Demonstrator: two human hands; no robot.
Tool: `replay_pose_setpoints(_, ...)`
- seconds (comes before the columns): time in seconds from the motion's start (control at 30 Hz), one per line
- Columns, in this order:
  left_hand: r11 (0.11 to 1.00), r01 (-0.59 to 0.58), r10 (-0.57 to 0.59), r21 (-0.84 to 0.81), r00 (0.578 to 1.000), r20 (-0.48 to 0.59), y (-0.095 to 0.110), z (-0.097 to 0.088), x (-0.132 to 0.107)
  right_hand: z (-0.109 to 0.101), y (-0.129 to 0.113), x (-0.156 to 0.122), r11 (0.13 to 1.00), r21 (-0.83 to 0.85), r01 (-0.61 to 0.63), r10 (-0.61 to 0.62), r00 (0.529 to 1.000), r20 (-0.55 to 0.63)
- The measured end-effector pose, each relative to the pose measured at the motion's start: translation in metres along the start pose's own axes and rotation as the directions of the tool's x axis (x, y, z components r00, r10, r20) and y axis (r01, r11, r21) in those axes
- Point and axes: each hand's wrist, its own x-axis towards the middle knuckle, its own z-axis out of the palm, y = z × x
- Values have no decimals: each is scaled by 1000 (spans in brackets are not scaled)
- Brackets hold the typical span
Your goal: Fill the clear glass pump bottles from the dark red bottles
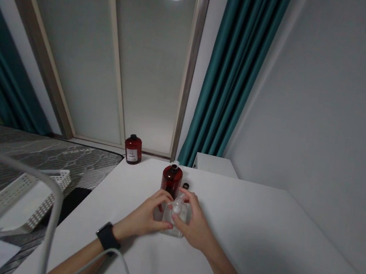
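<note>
Head view: the right hand [195, 221] curls its fingers around a clear square bottle [174, 222] standing on the white table [259, 224], while the left hand [143, 217] arches in from the near left, fingertips at the bottle's top, its grip hidden. Just behind stands a dark red bottle [171, 181] beside a small black cap [185, 185]; a knock from either hand could topple it. Past the table's far edge, a labelled red bottle [132, 149] stands near teal curtains [236, 71].
</note>
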Motion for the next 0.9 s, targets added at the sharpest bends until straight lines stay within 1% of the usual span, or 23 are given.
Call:
replay_pose_setpoints(0.13,1000,-4,4,-3,1000,-10,-1,0,0,1,1,0,999,17,-35,35,999,-5)
replay_pose_setpoints(0.3,1000,-9,9,-5,1000,-12,-1,1,0,0,-3,0,997,80,-5,2,999,43)
replay_pose_setpoints(0.4,1000,-9,9,-14,1000,-8,0,1,-1,-1,-3,0,992,125,-12,4,998,63)
replay_pose_setpoints(0.47,1000,-8,8,-22,1000,-6,0,1,-1,-1,-1,-1,994,113,-9,4,999,49)
replay_pose_setpoints(0.57,1000,-10,10,-21,1000,-12,-1,2,-1,0,0,-1,999,35,7,-9,999,36)
replay_pose_setpoints(0.63,1000,-11,11,-15,1000,-18,-1,3,-1,1,1,-1,1000,-1,-6,6,999,32)
replay_pose_setpoints(0.77,1000,-7,7,-17,1000,-12,-2,1,-1,3,2,-1,998,-2,-55,55,998,18)
replay_pose_setpoints(0.9,1000,1,-1,-9,1000,14,0,-6,0,3,2,-2,1000,-3,-30,30,1000,9)
